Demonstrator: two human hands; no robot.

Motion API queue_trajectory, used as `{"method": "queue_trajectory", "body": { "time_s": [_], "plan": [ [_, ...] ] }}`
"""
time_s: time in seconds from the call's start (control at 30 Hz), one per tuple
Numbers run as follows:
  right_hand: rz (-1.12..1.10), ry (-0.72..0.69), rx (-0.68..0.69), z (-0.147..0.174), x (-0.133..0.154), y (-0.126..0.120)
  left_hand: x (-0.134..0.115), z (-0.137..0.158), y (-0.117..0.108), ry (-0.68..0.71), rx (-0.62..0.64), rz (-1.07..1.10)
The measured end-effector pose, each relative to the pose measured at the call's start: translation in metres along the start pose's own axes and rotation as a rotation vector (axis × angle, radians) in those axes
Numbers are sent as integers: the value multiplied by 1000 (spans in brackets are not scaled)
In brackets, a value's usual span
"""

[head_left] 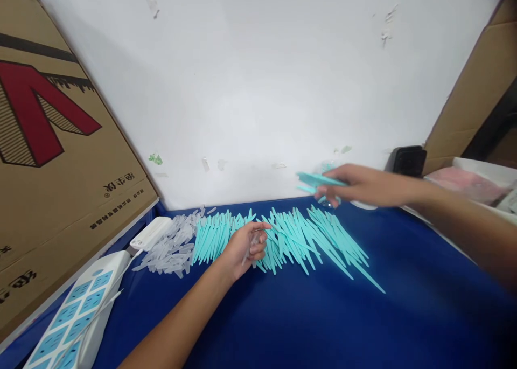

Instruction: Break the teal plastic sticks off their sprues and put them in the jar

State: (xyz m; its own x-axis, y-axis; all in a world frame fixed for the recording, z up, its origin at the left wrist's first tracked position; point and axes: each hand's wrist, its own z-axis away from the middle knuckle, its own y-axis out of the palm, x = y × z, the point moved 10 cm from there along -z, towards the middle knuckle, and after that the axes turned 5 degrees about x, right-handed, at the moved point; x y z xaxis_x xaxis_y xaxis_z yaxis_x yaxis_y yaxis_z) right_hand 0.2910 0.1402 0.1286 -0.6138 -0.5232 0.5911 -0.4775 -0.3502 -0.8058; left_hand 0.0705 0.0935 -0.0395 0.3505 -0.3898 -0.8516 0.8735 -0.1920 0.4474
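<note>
My left hand (245, 248) is closed loosely over the middle of the spread, its fingers curled around a few translucent plastic pieces that show at the palm. Beneath and beside it lie many thin, tapered turquoise plastic sticks (214, 237), laid roughly side by side in a long row. My right hand (347, 186), blurred by motion, is raised above the right end of the row and grips a small bunch of turquoise sticks (319, 179). Partly hidden behind it stands a clear round container (326, 202) with turquoise in it. Left of the row is a heap of translucent pieces (172, 248).
A white power strip (86, 310) with a cable and a white box-shaped device (151, 232) lie at left, beside a large cardboard box (60, 159). At right are a black object (407, 160) and a white tray (472, 167) holding something pink. A white wall (258, 89) rises behind.
</note>
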Motion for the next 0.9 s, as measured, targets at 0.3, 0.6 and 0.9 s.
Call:
{"method": "queue_trajectory", "body": {
  "time_s": [0.3, 0.6, 0.9],
  "plan": [
    [-281, -88, 67, 0, -3, 108, -3, 1, -3, 40, -49, 42],
    [-562, 57, 113, 6, -38, 133, 7, 2, 23, 36, 170, -311],
    [-571, 38, 103, 7, -33, 133, -8, 2, 12, 129, -2, -393]
  ]
}}
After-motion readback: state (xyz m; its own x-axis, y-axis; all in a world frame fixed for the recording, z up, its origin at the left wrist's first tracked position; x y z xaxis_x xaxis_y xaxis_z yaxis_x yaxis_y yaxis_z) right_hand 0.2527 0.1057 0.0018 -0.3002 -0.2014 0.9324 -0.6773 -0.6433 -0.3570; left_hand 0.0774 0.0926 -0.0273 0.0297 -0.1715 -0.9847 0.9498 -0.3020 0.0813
